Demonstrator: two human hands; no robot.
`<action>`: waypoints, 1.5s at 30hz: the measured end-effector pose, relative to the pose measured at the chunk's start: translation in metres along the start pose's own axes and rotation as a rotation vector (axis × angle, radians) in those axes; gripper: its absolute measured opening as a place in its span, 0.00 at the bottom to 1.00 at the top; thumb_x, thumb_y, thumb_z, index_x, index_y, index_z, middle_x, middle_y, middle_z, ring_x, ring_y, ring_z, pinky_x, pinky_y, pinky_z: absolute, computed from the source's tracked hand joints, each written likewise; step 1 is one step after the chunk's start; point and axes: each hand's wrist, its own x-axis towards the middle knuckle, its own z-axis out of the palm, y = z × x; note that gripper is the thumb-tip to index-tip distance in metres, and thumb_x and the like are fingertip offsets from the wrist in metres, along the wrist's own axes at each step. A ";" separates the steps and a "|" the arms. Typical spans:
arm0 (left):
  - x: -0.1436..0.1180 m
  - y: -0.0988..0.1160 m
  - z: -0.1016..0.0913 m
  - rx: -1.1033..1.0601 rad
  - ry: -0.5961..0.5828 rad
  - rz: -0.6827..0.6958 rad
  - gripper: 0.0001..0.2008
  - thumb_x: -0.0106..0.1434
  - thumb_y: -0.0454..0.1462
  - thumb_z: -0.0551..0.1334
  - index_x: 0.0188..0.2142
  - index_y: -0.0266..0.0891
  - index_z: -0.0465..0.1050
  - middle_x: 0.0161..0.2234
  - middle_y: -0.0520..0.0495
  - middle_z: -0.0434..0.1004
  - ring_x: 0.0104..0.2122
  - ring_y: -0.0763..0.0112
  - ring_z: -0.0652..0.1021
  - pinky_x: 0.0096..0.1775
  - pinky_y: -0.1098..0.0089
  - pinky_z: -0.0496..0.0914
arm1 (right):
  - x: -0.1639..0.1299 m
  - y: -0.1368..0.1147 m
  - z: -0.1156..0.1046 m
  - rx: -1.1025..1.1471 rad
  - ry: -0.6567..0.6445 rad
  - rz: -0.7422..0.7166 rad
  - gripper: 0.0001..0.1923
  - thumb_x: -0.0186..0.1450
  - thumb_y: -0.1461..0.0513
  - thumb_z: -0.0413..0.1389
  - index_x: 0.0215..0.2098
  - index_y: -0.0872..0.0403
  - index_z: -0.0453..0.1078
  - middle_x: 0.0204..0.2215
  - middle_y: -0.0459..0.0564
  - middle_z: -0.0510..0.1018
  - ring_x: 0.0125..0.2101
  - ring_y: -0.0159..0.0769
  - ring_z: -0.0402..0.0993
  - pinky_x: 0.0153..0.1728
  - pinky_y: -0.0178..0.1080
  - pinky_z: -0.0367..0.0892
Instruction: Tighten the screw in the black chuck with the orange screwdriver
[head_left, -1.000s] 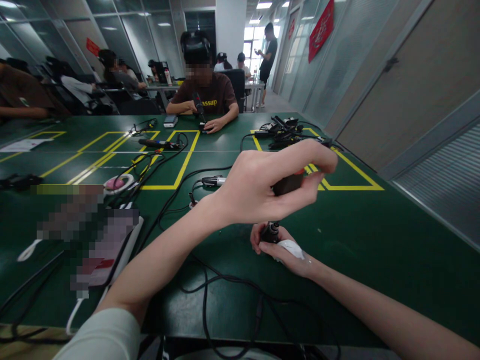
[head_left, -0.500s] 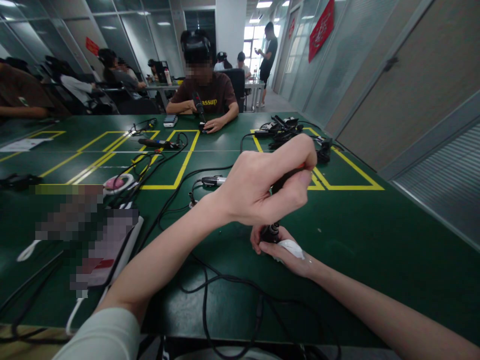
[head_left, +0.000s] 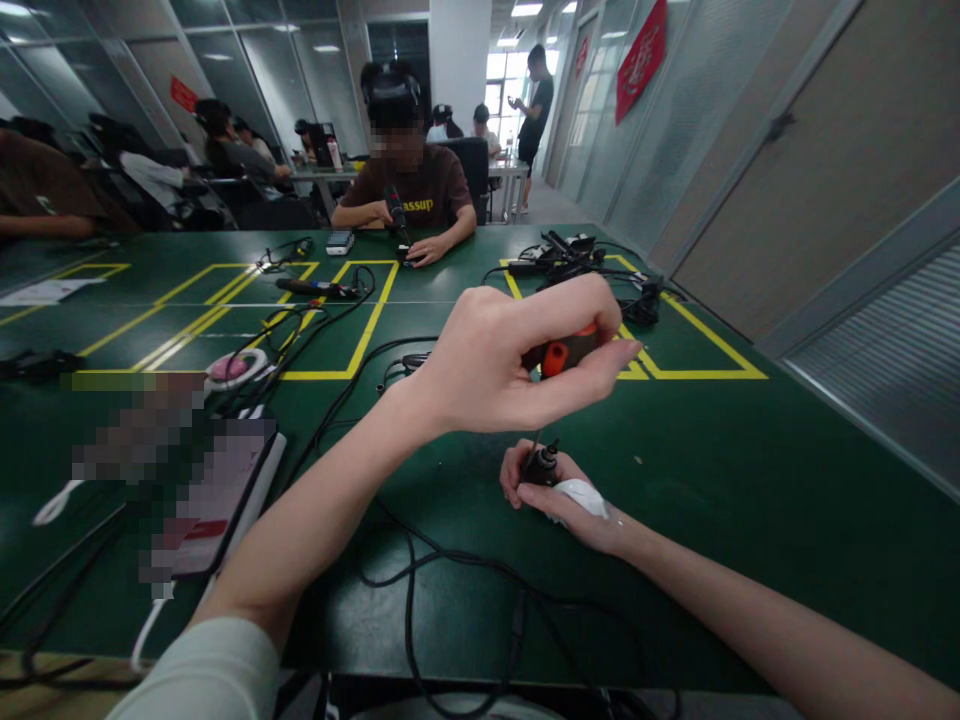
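Observation:
My left hand (head_left: 487,355) is closed round the orange-and-black handle of a screwdriver (head_left: 559,356). The thin shaft points down towards my right hand (head_left: 574,505). That lower hand rests over the green table, its fingers wrapped around a dark cylindrical part (head_left: 541,466) with a narrow black tip sticking up. The screwdriver's shaft reaches the near side of this part; whether its end sits in a screw is hidden. A white patch (head_left: 585,497) covers the base of my right thumb.
Black cables (head_left: 457,555) loop across the green table (head_left: 720,520). To the left lie a phone (head_left: 225,500) and a white ring with something pink (head_left: 234,368). A pile of black devices (head_left: 559,260) sits beyond my hands. Opposite, a person (head_left: 420,190) works with a tool.
My left hand has shifted slightly left, and its grip has turned, so more of the orange handle and the shaft show. My right hand stays in place.

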 end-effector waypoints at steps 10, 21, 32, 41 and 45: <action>-0.001 -0.001 -0.002 -0.038 -0.078 -0.002 0.08 0.70 0.33 0.51 0.38 0.38 0.69 0.27 0.54 0.71 0.23 0.81 0.69 0.30 0.75 0.66 | 0.001 -0.002 0.000 -0.009 -0.004 -0.022 0.24 0.67 0.42 0.65 0.34 0.52 0.70 0.28 0.44 0.71 0.29 0.37 0.65 0.34 0.40 0.61; -0.001 0.000 0.001 0.040 -0.049 0.008 0.09 0.69 0.33 0.52 0.38 0.37 0.71 0.28 0.52 0.76 0.23 0.80 0.69 0.30 0.76 0.68 | 0.000 0.000 0.000 0.014 -0.003 -0.028 0.23 0.67 0.43 0.66 0.35 0.52 0.70 0.28 0.45 0.72 0.29 0.36 0.66 0.33 0.40 0.62; 0.000 0.005 0.004 -0.078 0.029 -0.045 0.08 0.69 0.37 0.65 0.33 0.37 0.71 0.26 0.57 0.72 0.22 0.85 0.66 0.26 0.78 0.63 | 0.000 -0.001 0.000 0.000 0.002 -0.006 0.23 0.66 0.42 0.66 0.34 0.52 0.70 0.29 0.45 0.72 0.29 0.37 0.66 0.34 0.40 0.63; -0.003 0.001 0.009 -0.035 0.078 -0.014 0.07 0.71 0.35 0.62 0.34 0.39 0.69 0.25 0.58 0.70 0.22 0.85 0.67 0.28 0.79 0.65 | 0.000 -0.001 0.000 0.011 -0.001 -0.009 0.23 0.66 0.43 0.66 0.35 0.52 0.69 0.29 0.45 0.72 0.30 0.37 0.66 0.34 0.40 0.63; -0.003 0.000 0.013 -0.086 0.080 0.008 0.04 0.73 0.35 0.61 0.39 0.38 0.72 0.30 0.57 0.76 0.25 0.86 0.73 0.31 0.80 0.69 | 0.000 0.000 0.000 -0.004 0.003 -0.011 0.23 0.67 0.43 0.65 0.35 0.52 0.69 0.29 0.45 0.72 0.30 0.37 0.66 0.34 0.41 0.62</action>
